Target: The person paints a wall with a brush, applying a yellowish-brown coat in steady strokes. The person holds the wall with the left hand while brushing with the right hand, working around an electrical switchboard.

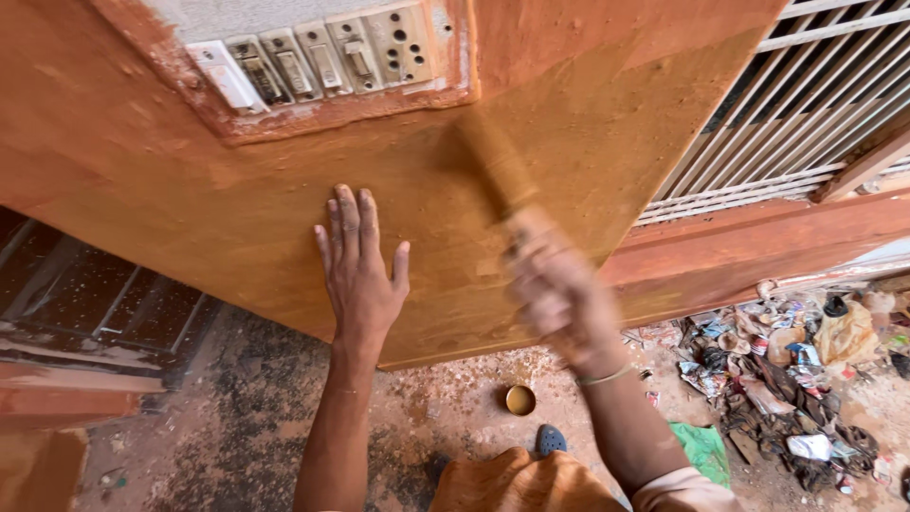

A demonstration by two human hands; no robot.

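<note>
My left hand lies flat and open against an orange-painted wall, fingers spread and pointing up. My right hand is blurred by motion and is closed around the handle of a paintbrush. The brush's orange-coated head touches the wall just below a white switch panel. The paint around the brush looks wet and more yellow than the rest.
A slatted window grille and an orange sill are at the right. A small round tin stands on the dirty floor, and a pile of rubbish lies at the right. Dark steps are at the left.
</note>
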